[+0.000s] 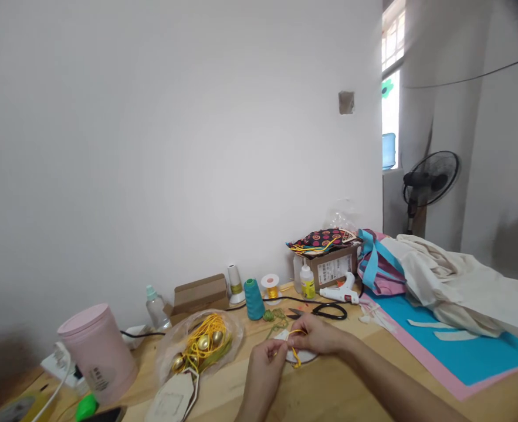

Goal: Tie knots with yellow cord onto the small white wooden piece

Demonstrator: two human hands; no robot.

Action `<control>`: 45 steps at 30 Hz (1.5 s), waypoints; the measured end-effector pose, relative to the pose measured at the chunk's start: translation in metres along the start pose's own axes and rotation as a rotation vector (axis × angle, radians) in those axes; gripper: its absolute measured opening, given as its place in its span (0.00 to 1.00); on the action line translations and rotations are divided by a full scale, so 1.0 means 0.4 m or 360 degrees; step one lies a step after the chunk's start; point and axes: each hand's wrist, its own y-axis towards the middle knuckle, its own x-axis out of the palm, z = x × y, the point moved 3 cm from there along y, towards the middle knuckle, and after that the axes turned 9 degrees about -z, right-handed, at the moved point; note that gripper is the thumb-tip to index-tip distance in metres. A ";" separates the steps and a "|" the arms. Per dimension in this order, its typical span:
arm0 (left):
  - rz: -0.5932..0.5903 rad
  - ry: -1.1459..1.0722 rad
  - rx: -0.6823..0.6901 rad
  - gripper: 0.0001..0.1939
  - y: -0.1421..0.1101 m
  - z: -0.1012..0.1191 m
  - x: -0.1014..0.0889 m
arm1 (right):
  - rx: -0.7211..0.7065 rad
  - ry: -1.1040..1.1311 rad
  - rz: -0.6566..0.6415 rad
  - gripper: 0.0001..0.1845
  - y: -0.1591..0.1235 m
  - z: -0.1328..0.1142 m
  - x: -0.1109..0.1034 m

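Close together over the wooden table, my left hand [264, 366] and my right hand [319, 335] both pinch a yellow cord [297, 358]. The cord loops up at my right fingertips and hangs down in short ends between the hands. Beneath it lies a flat white piece [307, 355] with a dark rim, partly covered by my fingers. Just behind my hands are a tangle of green cord [278, 321] and black-handled scissors [329, 311]. Exactly how the cord runs between my fingertips is too small to make out.
Left of my hands, a clear plastic bag [234, 334] holds yellow cords and gold bells; pale octagonal pieces [171, 398] lie before it. Behind stand a teal thread cone [254, 300], a glue bottle [307, 281] and a glue gun [342, 290]. A pink canister [98, 351] stands left, fabric [456, 275] right.
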 end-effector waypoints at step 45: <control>-0.0019 -0.0141 -0.0007 0.11 -0.014 0.034 -0.010 | -0.0306 -0.0926 0.0889 0.12 -0.019 -0.036 0.022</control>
